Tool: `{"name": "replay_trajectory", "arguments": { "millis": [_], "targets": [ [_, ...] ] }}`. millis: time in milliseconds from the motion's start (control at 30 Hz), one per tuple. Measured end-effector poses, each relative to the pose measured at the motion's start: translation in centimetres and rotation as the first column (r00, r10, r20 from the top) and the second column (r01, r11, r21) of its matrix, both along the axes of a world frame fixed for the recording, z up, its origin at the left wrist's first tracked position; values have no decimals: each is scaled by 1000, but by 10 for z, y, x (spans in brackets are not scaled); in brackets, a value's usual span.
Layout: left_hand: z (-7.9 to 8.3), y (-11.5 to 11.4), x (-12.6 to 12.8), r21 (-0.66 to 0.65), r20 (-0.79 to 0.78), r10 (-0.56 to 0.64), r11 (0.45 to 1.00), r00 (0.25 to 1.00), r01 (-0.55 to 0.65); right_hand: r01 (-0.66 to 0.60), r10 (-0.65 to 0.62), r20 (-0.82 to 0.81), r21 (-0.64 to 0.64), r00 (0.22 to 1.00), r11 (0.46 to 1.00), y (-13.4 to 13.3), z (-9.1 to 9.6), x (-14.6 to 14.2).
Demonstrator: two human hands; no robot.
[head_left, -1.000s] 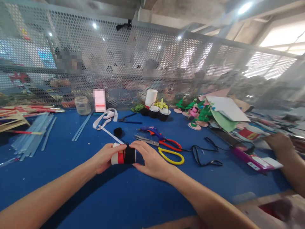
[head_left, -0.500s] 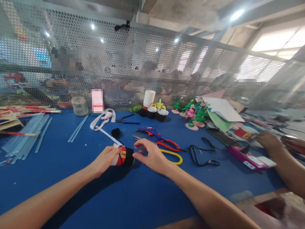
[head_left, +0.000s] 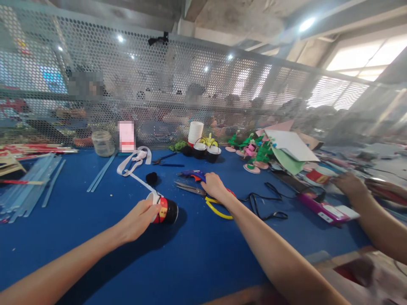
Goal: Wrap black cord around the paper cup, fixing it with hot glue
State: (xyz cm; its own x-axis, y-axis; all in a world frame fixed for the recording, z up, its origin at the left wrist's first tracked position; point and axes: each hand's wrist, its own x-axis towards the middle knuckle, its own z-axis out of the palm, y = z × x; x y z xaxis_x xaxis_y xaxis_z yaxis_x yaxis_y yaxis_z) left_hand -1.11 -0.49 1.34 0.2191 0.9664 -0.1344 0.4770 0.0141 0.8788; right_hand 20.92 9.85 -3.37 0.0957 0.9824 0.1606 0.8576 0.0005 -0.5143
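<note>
My left hand (head_left: 141, 218) is closed around a paper cup (head_left: 164, 209) wrapped in black and red with a gold patch. The cup lies tilted on its side above the blue table, its white mouth toward my fingers. My right hand (head_left: 216, 187) is closed over the rear of a blue glue gun (head_left: 194, 173), whose nozzle points left; some fingers are hidden. Just below that hand lie scissors with yellow handles (head_left: 219, 210). White ribbon (head_left: 140, 177) runs up to the cup's mouth, and a black pompom (head_left: 151, 178) rests beside the ribbon.
Clear glue sticks (head_left: 32, 186) and a glass jar (head_left: 103, 143) are at left. Pliers (head_left: 168, 161), small black-and-white buckets (head_left: 213, 153) and green craft plants (head_left: 262, 153) stand farther back. At right, a black cord (head_left: 254, 205), a purple box (head_left: 322, 208) and another person's hand (head_left: 351, 186).
My right hand has moved from beside the cup up and right onto the glue gun and closed on it. My left hand still holds the cup, whose black end is now uncovered.
</note>
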Motion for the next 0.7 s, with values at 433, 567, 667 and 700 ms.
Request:
{"name": "replay_trajectory", "arguments": {
  "millis": [433, 567, 667, 700],
  "targets": [
    [-11, 15, -6, -339, 250, 285, 921, 925, -192, -335, 256, -566, -38, 783, 942, -53, 54, -7],
    [-14, 20, -7, -369, 339, 231, 924, 912, -97, -492, 355, -634, -45, 687, 870, -76, 49, -16],
    [-14, 22, -7, -400, 375, 274, 909, 885, -112, -492, 380, -533, -81, 756, 867, -91, 49, -21],
    [-13, 22, -6, -412, 387, 282, 905, 878, -109, -478, 376, -495, -93, 783, 873, -96, 50, -23]
  ]
}}
